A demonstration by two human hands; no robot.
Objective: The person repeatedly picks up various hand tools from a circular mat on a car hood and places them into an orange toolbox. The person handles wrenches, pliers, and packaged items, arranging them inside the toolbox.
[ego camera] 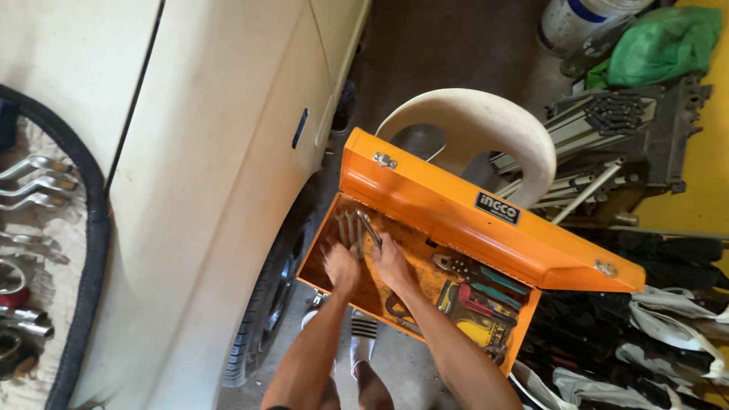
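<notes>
An orange metal toolbox (425, 190) stands open on a cream plastic chair (486, 121), lid tilted back. Inside lie several steel wrenches (351, 226) at the left, pliers with coloured handles (486, 292) and a yellow tool at the right. My left hand (341, 266) reaches into the box's left part, fingers spread over the wrenches, blurred. My right hand (389, 262) is beside it and grips a slim steel wrench (370, 228) that points up and left.
A white car's body (205, 152) and front wheel (266, 304) fill the left. More wrenches (34, 182) lie on cloth at the far left. Metal radiator parts (623, 129), a green bag (661, 42), a white bucket and black and white clutter crowd the right.
</notes>
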